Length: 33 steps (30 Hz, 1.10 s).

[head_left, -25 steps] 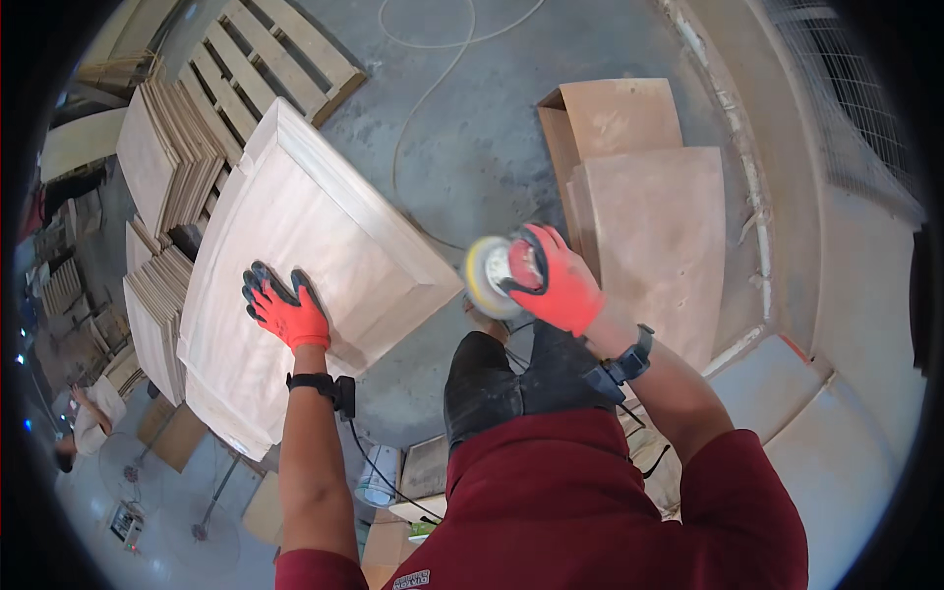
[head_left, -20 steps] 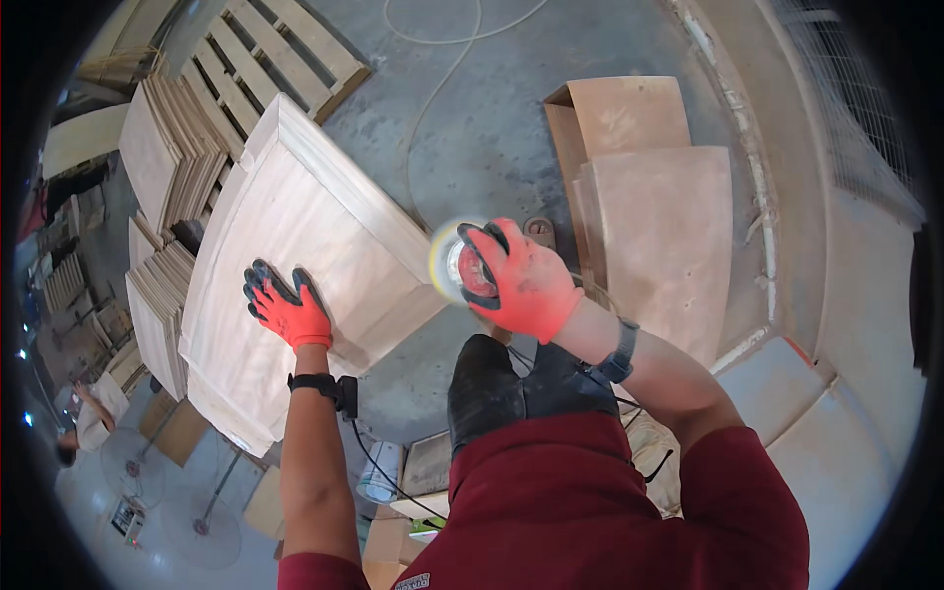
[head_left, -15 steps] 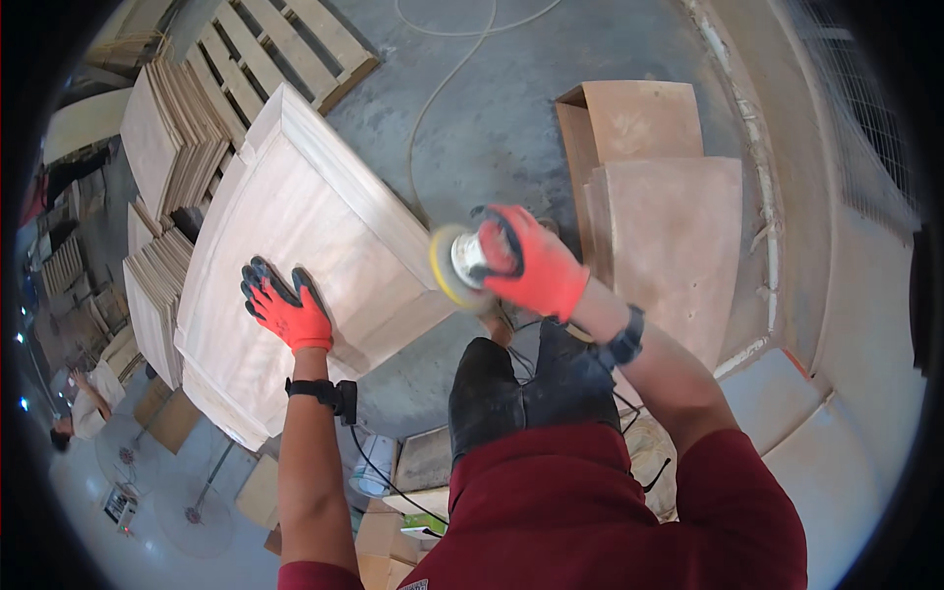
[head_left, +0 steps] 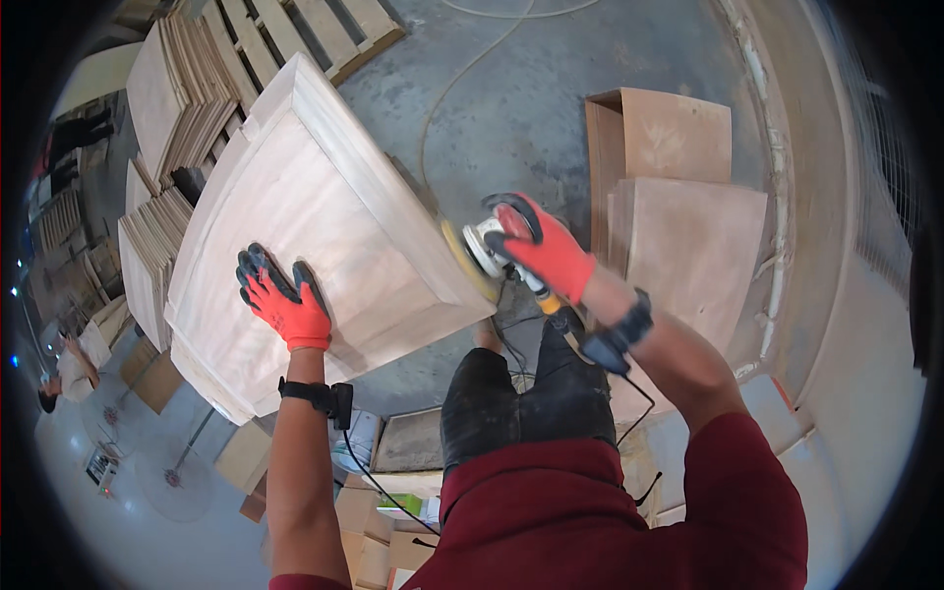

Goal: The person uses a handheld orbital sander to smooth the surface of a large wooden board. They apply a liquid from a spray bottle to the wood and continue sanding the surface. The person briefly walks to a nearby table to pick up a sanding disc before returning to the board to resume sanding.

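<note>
A pale wooden panel with a raised frame (head_left: 339, 226) lies before me, tilted in the view. My left hand (head_left: 285, 300), in a red and black glove, rests flat on its face with the fingers spread. In a matching glove, my right hand (head_left: 546, 251) is wrapped round a round orbital sander (head_left: 482, 248) with a yellow pad. The sander stands on edge, its pad against or very close to the panel's right edge near the lower right corner. A hose fitting runs back from the sander under my right wrist.
Stacked panels (head_left: 177, 93) and a slatted pallet (head_left: 329, 29) stand at the far left. Brown curved boards (head_left: 688, 246) lie to the right. A hose (head_left: 433, 118) crosses the grey floor. Cartons (head_left: 364, 511) sit near my legs. Another person (head_left: 79, 369) is at the far left.
The sander has turned and come to the panel's right edge; its pad was facing the corner from slightly further off. My left hand keeps its place on the panel. The whole view has shifted a little.
</note>
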Motion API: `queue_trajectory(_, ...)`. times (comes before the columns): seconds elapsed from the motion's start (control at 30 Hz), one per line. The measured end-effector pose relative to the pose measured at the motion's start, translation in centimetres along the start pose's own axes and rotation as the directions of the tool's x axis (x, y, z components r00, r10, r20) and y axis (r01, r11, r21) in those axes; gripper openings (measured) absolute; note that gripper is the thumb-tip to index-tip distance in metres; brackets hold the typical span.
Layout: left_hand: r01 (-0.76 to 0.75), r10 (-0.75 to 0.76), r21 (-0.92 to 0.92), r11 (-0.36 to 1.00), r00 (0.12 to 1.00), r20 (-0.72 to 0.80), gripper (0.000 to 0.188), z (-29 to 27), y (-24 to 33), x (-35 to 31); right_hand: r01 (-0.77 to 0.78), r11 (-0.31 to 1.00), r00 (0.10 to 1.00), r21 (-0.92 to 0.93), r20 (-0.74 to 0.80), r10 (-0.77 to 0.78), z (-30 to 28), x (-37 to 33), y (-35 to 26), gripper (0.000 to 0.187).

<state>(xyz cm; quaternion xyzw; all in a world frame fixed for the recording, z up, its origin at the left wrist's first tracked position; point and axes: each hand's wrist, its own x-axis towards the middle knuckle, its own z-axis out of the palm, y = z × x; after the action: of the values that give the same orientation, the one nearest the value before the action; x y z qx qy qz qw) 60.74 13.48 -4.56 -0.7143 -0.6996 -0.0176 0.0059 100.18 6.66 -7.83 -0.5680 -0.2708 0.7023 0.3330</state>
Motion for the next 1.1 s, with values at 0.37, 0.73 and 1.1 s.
queue_trajectory(0.37, -0.027, 0.026, -0.008, 1.000, 1.000, -0.003, 0.073, -0.1, 0.0, -0.3, 0.322, 0.778, 0.908, -0.539, -0.057, -0.415, 2.0, -1.4, -6.4, 0.076)
queue_trajectory(0.73, -0.019, 0.020, -0.036, 0.999, 0.999, 0.025, 0.083, -0.1, -0.5, -0.4, -0.075, 0.963, 0.994, 0.257, 0.097, 0.051, 0.2, 7.0, -1.4, 0.054)
queue_trajectory(1.1, 0.051, -0.050, -0.027, 0.998, 0.997, 0.054, 0.086, -0.5, 0.2, -0.3, 0.378, 0.564, 0.863, -0.734, 0.058, -0.502, 4.9, 2.9, -13.2, 0.066)
